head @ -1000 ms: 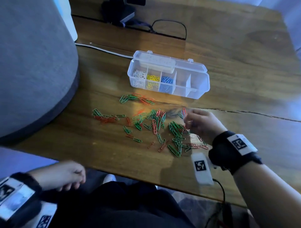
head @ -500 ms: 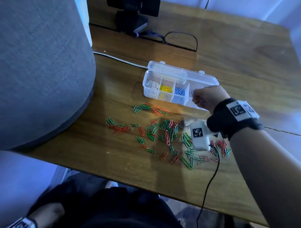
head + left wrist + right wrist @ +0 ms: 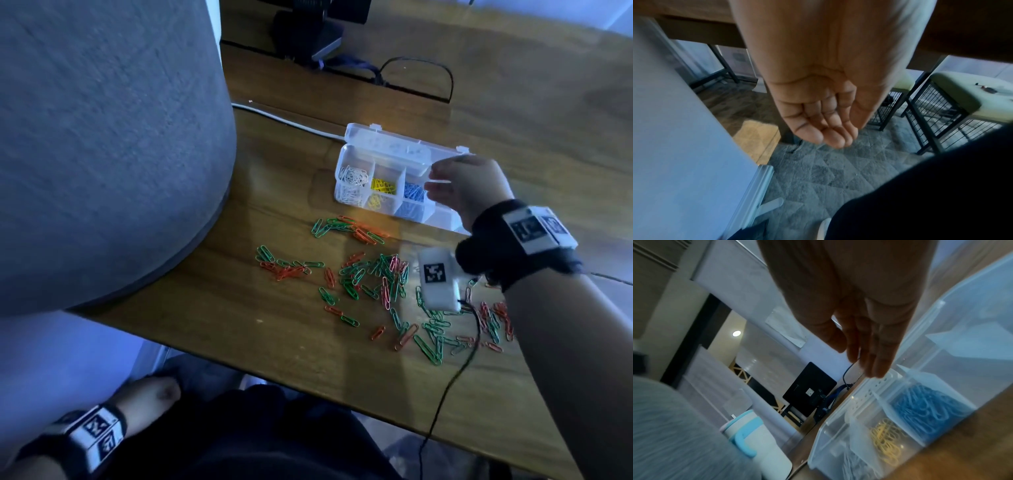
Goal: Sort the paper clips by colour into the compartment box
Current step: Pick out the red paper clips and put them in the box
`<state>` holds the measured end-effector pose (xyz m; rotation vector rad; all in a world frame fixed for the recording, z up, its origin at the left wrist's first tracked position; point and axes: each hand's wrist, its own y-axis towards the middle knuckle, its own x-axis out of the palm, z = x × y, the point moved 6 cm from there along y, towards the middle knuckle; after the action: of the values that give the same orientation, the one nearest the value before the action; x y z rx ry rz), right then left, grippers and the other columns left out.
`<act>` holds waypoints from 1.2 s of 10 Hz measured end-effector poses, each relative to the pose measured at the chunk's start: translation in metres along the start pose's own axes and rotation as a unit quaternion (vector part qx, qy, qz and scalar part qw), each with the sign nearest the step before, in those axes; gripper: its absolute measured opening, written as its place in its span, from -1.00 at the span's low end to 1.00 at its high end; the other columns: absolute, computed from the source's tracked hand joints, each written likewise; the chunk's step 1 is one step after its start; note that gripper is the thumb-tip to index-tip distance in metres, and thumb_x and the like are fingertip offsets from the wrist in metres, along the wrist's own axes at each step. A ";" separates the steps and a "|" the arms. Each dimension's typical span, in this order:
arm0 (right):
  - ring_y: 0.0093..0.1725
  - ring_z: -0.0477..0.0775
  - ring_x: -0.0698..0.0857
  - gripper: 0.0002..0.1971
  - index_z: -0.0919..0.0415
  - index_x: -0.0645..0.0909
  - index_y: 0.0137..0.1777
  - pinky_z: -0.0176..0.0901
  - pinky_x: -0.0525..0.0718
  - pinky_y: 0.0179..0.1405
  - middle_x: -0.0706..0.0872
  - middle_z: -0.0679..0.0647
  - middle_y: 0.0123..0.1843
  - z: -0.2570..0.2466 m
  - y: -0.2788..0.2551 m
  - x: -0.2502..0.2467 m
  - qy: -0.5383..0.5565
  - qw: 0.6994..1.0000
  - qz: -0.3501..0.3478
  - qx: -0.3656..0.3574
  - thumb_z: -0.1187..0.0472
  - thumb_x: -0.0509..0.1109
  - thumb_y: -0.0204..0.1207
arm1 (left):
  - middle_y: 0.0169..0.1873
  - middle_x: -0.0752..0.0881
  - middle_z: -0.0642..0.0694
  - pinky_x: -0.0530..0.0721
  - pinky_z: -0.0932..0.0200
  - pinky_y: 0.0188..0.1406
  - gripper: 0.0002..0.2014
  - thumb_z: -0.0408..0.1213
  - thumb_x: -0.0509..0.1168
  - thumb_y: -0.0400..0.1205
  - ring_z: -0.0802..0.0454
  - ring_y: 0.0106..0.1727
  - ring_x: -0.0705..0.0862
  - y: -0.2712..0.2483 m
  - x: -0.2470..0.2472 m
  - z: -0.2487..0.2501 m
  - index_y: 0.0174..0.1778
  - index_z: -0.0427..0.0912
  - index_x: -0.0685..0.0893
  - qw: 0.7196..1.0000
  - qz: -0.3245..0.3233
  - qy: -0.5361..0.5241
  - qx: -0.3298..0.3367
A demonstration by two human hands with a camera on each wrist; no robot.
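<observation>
The compartment box [image 3: 356, 202] is clear plastic and stands open on the wooden table [image 3: 239, 325], with its lid [image 3: 387, 145] folded back on the far side. Counting from the box's left end, the first compartment holds white paper clips [image 3: 352, 176], the second holds yellow paper clips [image 3: 383, 186], and the third holds blue paper clips [image 3: 412, 192]. The compartments further right are covered by the hand; their contents cannot be determined.

Unsorted green and red paper clips [image 3: 376, 274] lie scattered on the table in front of the box, on the near side. A further group lies below the right wrist.

The right hand [image 3: 469, 185] is held above the right half of the box, palm down. In the right wrist view its fingers [image 3: 877, 353] are extended and close together, the thumb slightly apart, nothing held, fingertips above the lid edge.

The left hand [image 3: 824, 113] is below the table edge, well apart from the box. Its fingers are loosely curled toward the palm and hold nothing.
</observation>
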<state>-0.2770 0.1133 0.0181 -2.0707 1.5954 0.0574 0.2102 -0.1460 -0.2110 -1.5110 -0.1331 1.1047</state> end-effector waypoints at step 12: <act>0.16 0.25 0.54 -0.72 0.03 0.70 0.17 0.13 0.57 0.17 0.68 0.06 0.15 0.076 -0.131 0.126 -0.480 0.806 -0.158 -0.307 0.24 0.29 0.52 | 0.02 0.58 0.03 0.60 0.18 0.05 -0.81 -0.22 0.38 0.56 0.08 0.07 0.58 -0.047 -0.178 0.224 0.07 -0.04 0.75 0.917 0.293 -0.072 0.260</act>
<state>-0.0984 0.0554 -0.0413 -2.1104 0.6034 1.4188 -0.0168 -0.0849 -0.0413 -0.9980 0.5132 1.5756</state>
